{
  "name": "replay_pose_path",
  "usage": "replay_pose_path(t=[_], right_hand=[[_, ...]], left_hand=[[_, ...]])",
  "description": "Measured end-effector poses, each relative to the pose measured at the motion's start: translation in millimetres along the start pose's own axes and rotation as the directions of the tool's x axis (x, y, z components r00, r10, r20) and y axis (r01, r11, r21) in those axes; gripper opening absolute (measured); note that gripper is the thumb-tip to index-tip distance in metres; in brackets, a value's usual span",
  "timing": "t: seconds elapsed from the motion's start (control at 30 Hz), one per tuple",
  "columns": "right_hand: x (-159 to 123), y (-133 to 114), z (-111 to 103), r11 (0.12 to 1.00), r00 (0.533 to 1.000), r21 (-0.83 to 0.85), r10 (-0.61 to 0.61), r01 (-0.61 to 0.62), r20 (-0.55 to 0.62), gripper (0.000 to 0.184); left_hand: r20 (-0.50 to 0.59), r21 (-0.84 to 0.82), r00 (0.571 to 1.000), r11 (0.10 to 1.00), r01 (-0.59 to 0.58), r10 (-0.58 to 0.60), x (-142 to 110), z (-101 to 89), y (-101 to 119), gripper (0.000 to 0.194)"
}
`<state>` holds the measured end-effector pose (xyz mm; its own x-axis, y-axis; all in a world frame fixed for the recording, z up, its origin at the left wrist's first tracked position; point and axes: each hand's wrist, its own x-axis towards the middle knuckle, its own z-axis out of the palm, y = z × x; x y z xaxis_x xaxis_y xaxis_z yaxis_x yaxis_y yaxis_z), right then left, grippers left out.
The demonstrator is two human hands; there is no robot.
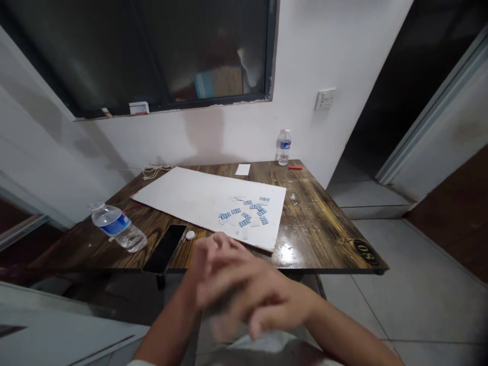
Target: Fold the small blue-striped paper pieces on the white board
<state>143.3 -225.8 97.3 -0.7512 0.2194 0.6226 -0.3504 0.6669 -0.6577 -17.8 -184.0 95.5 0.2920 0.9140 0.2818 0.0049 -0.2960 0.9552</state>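
Observation:
In front of the table's near edge my two hands are raised close together, smeared by motion. My right hand (pixel 263 290) is nearer the camera, its bent fingers apart and nothing visible in them. Behind it, my left hand (pixel 213 254) is partly covered, so its fingers cannot be made out well. Just beyond them a large white board (pixel 190 188) lies slanted on the table. Several small white pieces with blue lines (pixel 244 222) are scattered over the board's right part. Neither hand visibly holds anything.
On the dark wooden table (pixel 316 229), a tilted water bottle (pixel 118 227), a phone (pixel 165 249) and a white cap (pixel 190 235) are at left. An upright bottle (pixel 284 147), a red pen-like stick (pixel 295 168), a white paper (pixel 243 169) and a cable (pixel 154 171) are along the back.

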Motion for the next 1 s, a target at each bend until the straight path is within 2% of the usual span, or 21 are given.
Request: replay_pose_path(t=[0.03,0.07,0.13,0.2,0.23,0.3,0.37,0.4,0.43,0.47,0.5,0.57,0.63,0.67,0.7,0.73,0.77,0.83,0.87,0.93,1.0], right_hand=[[-0.1,-0.8,8.0,0.992,0.981,-0.010,-0.124,0.127,0.148,0.045],[-1.4,0.0,12.6,0.980,0.956,-0.038,-0.184,0.197,0.228,0.045],[-7.6,6.7,8.4,0.962,0.969,-0.228,-0.102,0.154,0.223,0.045],[-17.5,18.9,-14.8,0.855,0.990,-0.508,0.139,-0.103,0.033,0.042],[-23.4,26.1,-31.3,0.777,0.977,-0.599,0.205,-0.195,-0.052,0.040],[-35.1,39.4,-64.5,0.627,0.929,-0.685,0.266,-0.371,-0.258,0.041],[-42.2,47.7,-83.1,0.545,0.835,-0.646,0.222,-0.534,-0.503,0.043],[-42.5,49.3,-82.7,0.516,0.751,-0.596,0.156,-0.615,-0.641,0.042],[-40.4,49.3,-75.3,0.494,0.674,-0.553,0.096,-0.671,-0.733,0.042],[-36.1,48.0,-62.0,0.481,0.648,-0.543,0.069,-0.688,-0.759,0.043],[-30.3,46.1,-44.6,0.502,0.702,-0.578,0.087,-0.644,-0.706,0.045],[-18.2,42.9,-9.2,0.600,0.894,-0.674,0.181,-0.431,-0.411,0.052],[-11.9,44.0,8.9,0.641,0.948,-0.699,0.183,-0.317,-0.261,0.052],[-12.5,46.6,7.6,0.653,0.961,-0.706,0.180,-0.276,-0.210,0.053],[-15.8,50.1,-0.1,0.656,0.969,-0.713,0.178,-0.248,-0.174,0.056],[-21.1,53.8,-12.7,0.614,0.966,-0.748,0.194,-0.253,-0.168,0.063],[-27.7,57.1,-27.7,0.528,0.942,-0.781,0.216,-0.334,-0.257,0.067],[-40.7,59.7,-55.3,0.333,0.856,-0.789,0.235,-0.517,-0.461,0.069],[-45.6,58.4,-64.1,0.273,0.830,-0.785,0.236,-0.555,-0.505,0.068],[-49.8,52.2,-68.3,0.234,0.835,-0.806,0.235,-0.545,-0.497,0.066],[-47.5,45.6,-58.6,0.251,0.857,-0.823,0.229,-0.509,-0.461,0.067]], left_hand=[[-0.008,-0.070,1.000,0.997,0.029,-0.029,5.1,1.0,-8.2,0.070],[0.020,-0.212,0.996,0.973,0.094,-0.092,8.2,2.8,-14.0,0.065],[0.158,-0.513,0.963,0.815,0.269,-0.218,7.8,9.2,-17.2,0.053],[0.311,-0.707,0.912,0.576,0.410,-0.267,0.2,17.9,-10.4,0.052],[0.317,-0.755,0.912,0.512,0.409,-0.261,-4.7,21.9,-5.3,0.056],[0.244,-0.822,0.944,0.468,0.324,-0.223,-12.9,26.5,2.9,0.063],[0.219,-0.835,0.952,0.464,0.295,-0.211,-15.9,25.8,2.5,0.060],[0.204,-0.830,0.954,0.478,0.287,-0.219,-15.2,24.4,-1.5,0.056],[0.183,-0.819,0.954,0.500,0.281,-0.236,-13.2,23.2,-7.5,0.051],[0.147,-0.804,0.956,0.532,0.266,-0.255,-10.1,22.9,-14.6,0.046],[0.090,-0.791,0.960,0.568,0.230,-0.264,-6.4,23.9,-21.8,0.044],[-0.020,-0.770,0.970,0.623,0.139,-0.241,0.7,30.0,-32.4,0.044],[-0.065,-0.766,0.978,0.638,0.077,-0.196,4.4,38.7,-33.6,0.047],[-0.046,-0.765,0.983,0.639,0.080,-0.178,4.2,42.2,-30.4,0.051],[-0.016,-0.759,0.986,0.644,0.097,-0.167,2.5,44.3,-25.4,0.057],[0.012,-0.746,0.986,0.656,0.118,-0.164,-0.5,44.3,-19.4,0.061],[0.023,-0.730,0.985,0.671,0.133,-0.170,-4.4,42.3,-13.4,0.063],[0.005,-0.719,0.982,0.682,0.133,-0.187,-13.1,32.4,-4.9,0.058],[-0.006,-0.732,0.980,0.669,0.131,-0.199,-16.8,25.7,-3.5,0.052],[-0.052,-0.763,0.965,0.633,0.128,-0.257,-20.9,13.3,-6.2,0.039],[-0.180,-0.752,0.938,0.656,0.064,-0.297,-20.9,9.0,-13.3,0.032]])
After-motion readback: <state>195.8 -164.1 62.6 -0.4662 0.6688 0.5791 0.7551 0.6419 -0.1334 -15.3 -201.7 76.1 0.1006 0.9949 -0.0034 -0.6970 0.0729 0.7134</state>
